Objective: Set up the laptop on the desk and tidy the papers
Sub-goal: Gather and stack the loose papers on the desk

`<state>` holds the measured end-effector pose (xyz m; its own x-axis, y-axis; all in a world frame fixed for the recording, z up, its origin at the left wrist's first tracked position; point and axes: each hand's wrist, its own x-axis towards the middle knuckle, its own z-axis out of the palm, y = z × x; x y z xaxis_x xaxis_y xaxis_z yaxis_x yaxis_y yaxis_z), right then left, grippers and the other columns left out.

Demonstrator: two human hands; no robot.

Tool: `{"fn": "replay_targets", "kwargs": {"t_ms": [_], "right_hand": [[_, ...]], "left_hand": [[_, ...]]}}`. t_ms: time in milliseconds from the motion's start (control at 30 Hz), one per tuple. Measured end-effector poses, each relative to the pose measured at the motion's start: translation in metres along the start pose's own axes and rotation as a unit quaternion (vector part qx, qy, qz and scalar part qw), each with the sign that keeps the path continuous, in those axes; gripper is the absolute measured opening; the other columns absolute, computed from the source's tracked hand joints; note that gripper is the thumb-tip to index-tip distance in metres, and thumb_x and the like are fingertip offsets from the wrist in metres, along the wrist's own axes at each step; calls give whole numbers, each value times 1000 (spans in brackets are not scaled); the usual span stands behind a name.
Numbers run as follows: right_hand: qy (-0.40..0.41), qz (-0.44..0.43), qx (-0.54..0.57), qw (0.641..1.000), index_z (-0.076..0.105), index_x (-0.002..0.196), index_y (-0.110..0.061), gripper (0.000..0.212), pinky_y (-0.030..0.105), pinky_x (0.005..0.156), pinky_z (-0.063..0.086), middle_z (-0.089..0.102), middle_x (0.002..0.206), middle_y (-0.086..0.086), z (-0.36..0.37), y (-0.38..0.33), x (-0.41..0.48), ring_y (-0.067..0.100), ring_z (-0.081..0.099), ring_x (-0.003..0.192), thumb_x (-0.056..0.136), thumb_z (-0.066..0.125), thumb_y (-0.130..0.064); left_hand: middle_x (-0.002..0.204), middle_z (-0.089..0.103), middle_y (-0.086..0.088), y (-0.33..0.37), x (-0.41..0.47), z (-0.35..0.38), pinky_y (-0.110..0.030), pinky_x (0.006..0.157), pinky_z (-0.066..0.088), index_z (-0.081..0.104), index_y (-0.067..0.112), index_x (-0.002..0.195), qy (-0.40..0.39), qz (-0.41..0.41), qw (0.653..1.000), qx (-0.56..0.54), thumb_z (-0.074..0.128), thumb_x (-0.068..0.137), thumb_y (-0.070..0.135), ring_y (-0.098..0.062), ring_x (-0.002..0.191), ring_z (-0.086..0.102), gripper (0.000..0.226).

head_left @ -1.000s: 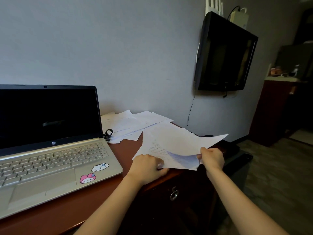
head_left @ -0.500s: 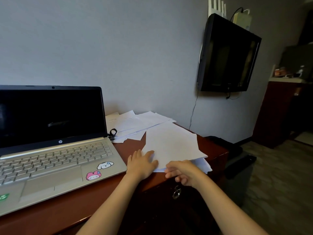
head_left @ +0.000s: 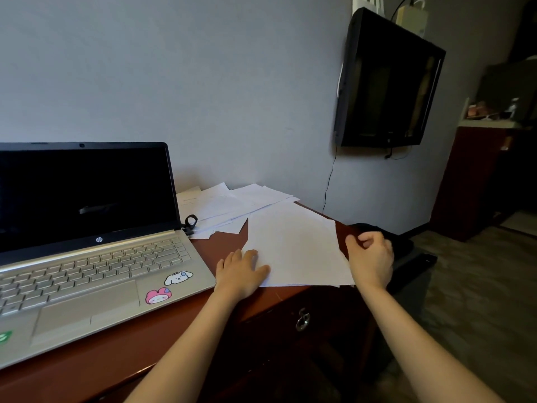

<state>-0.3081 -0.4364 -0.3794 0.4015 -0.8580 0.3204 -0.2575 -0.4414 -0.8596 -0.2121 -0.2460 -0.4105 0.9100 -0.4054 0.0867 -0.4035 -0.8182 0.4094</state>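
**Worktop with laptop and loose papers: items as they lie**

1. Laptop (head_left: 96,257): silver, lid up, screen dark. It stands on the left part of the red-brown worktop (head_left: 162,338), keyboard toward the person. There are two cartoon stickers on the palm rest, a white one (head_left: 178,277) and a pink one (head_left: 158,296).
2. Near sheets (head_left: 293,245): a small pile of white papers lying flat at the worktop's right front, just right of the laptop. The edges are roughly aligned, and lower sheets peek out at the front right corner.
3. Far sheets (head_left: 232,202): more white papers fanned loosely against the wall behind the near pile, partly tucked behind the laptop's screen.
4. Black clip-like item (head_left: 191,221): sits at the laptop's right hinge, on the edge of the far sheets.
5. Left hand (head_left: 241,271): palm down, fingers straight and together, resting on the near pile's front left corner.
6. Right hand (head_left: 370,257): at the near pile's right edge, fingers curled toward the palm, nothing seen between them. Whether it touches the paper cannot be told.
7. Drawer pull (head_left: 302,319): a metal ring on the worktop's front face, below the near pile.
8. Television (head_left: 386,82): black, on the wall to the right, screen off.
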Motion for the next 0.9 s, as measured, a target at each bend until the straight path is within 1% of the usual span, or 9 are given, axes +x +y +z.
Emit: {"fn": "replay_targets", "kwargs": {"t_ms": [100,167,300,367,500,567,633,767,900], "right_hand": [[-154,67,-45,985,42,134,-6,55,39,94,42,45,135,15,0,12,8,32,45,122,89,60,-31],[-205,80,-42,975,42,135,-3,53,38,94,43,47,135,15,5,12,8,32,48,121,90,59,-25],[-232,139,14,963,57,111,3,29,34,66,54,58,120,20,12,8,13,34,59,102,83,60,-2],[-241,175,31,954,55,111,7,31,34,64,53,56,120,22,13,5,16,38,59,105,81,60,6],[-262,218,65,938,49,102,4,20,34,54,49,56,108,22,8,-7,20,37,59,94,85,56,9],[-277,236,87,927,48,105,2,20,35,58,49,54,103,20,4,-9,19,36,57,93,88,53,9],[-264,224,64,936,51,109,3,21,36,68,50,54,115,22,0,-6,21,38,56,107,89,54,6],[-219,218,108,945,57,117,0,27,36,62,49,56,120,19,-10,8,21,32,55,98,92,48,1],[-221,164,144,950,56,116,-9,25,33,71,48,55,108,9,-22,25,18,24,51,95,95,44,-2]], "left_hand": [[150,32,-1,3,-1,-2,-38,115,12,35,24,141,17,-6,999,-38,36,96,45,-20,141,24,50],[147,37,0,3,-2,-4,-36,113,16,39,23,138,33,-11,998,-60,39,95,42,-19,138,29,46],[141,42,-5,5,-3,-8,-33,105,27,44,22,132,35,-29,996,-73,48,91,35,-25,131,36,43],[133,49,-6,6,-2,-10,-34,101,31,46,20,127,35,-47,993,-102,51,90,33,-27,125,41,40],[94,57,3,13,-1,-15,-29,82,40,44,13,119,26,-63,970,-235,53,90,25,-24,97,54,33],[93,51,4,16,3,-18,-26,78,36,42,13,117,17,-74,964,-254,53,89,24,-21,92,50,32],[98,48,1,14,11,-20,-26,76,36,41,15,112,-3,-84,958,-274,54,89,23,-21,92,49,28],[71,44,-6,15,23,-19,-27,61,34,42,10,81,-1,-101,934,-344,53,90,26,-18,60,42,21],[101,58,-13,25,32,-21,-25,66,41,45,-5,123,-38,-112,898,-424,51,94,32,-21,78,54,48]]}}
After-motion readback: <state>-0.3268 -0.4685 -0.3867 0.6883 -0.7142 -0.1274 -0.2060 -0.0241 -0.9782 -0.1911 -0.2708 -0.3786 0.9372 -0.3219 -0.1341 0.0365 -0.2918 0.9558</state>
